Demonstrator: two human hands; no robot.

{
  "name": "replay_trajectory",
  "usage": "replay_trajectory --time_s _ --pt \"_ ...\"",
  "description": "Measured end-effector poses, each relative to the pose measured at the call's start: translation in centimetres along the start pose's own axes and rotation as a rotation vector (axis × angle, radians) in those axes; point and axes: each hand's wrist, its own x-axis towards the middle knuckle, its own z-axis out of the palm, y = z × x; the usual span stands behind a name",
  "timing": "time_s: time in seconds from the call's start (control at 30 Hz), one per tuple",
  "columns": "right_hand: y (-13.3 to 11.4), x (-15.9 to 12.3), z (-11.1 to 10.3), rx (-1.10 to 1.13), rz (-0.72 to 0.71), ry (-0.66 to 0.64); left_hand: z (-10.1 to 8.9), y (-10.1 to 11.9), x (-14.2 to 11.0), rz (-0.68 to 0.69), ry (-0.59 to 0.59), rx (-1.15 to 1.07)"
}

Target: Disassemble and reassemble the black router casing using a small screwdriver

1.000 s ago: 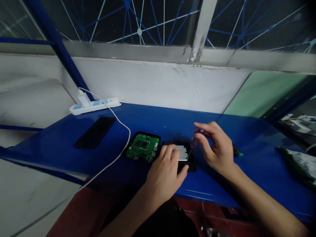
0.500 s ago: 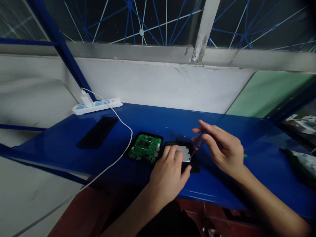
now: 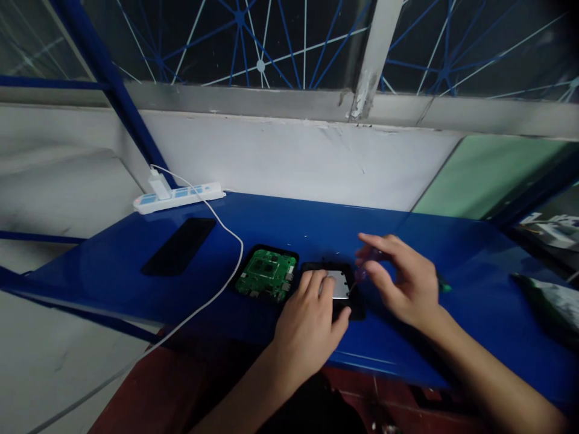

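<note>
My left hand (image 3: 307, 319) lies over a small black case (image 3: 357, 307), fingers apart and resting on the silver metal plate (image 3: 340, 285) inside it. The thumb is spread towards the case's near side. In my right hand (image 3: 404, 283) a screwdriver (image 3: 361, 275) with a clear purplish handle is pinched between thumb and fingers. It leans, and its tip reaches the right edge of the silver plate; a screw under the tip is too small to make out. Just left of the case, a green circuit board (image 3: 266, 271) sits in another black shell.
A dark flat panel (image 3: 180, 247) lies at the left on the blue table (image 3: 289, 211). A white cable (image 3: 217, 295) runs from the power strip (image 3: 181, 198) across the table and over its front edge. Right of my right hand is a small green item (image 3: 444, 285); a silvery bag (image 3: 554, 301) lies farther right.
My right hand's fingers have shifted and turned around the screwdriver handle, its tip staying at the plate's right edge. My left hand keeps its place on the plate. The view has moved slightly.
</note>
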Motion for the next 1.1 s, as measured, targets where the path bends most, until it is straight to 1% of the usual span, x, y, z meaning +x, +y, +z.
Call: replay_trajectory --time_s 0.07,0.1,0.13,0.2,0.27,0.3,0.4,0.5,0.6,0.73,0.9,1.1 --pt "0.1 0.1 0.1 -0.015 -0.026 -0.047 -0.1 0.0 -0.2 0.028 0.051 -0.028" --pt "0.2 0.1 0.1 -0.023 -0.03 -0.042 -0.1 0.0 -0.3 0.046 0.093 -0.044" --pt "0.3 0.1 0.2 -0.032 -0.027 -0.017 -0.1 0.0 -0.6 0.074 0.136 -0.057" --pt "0.8 0.0 0.4 -0.048 -0.004 0.098 0.0 0.0 -1.5 0.129 0.223 -0.067" --pt "1.5 -0.2 0.8 -0.054 0.052 0.201 0.2 0.0 -2.6 0.181 0.256 -0.017" --pt "1.8 -0.3 0.9 -0.051 0.084 0.222 0.2 0.0 -3.1 0.189 0.275 0.018" --pt "2.6 -0.5 1.5 -0.032 0.168 0.205 0.0 -0.3 -4.3 0.215 0.354 0.121" --pt "2.9 -0.5 1.9 -0.028 0.204 0.174 -1.0 -0.9 -4.4 0.216 0.379 0.212" --pt "3.0 -0.6 2.1 -0.022 0.213 0.153 -2.3 -1.9 -3.7 0.22 0.358 0.252" --pt "3.1 -0.9 2.4 0.0 0.246 0.139 -3.4 -3.7 -2.6 0.195 0.255 0.295" --pt "3.1 -0.9 2.7 0.01 0.283 0.133 -3.1 -5.0 -2.3 0.179 0.078 0.211" --pt "3.3 -1.0 2.7 0.01 0.297 0.147 -2.9 -4.8 -2.3 0.162 -0.001 0.189"
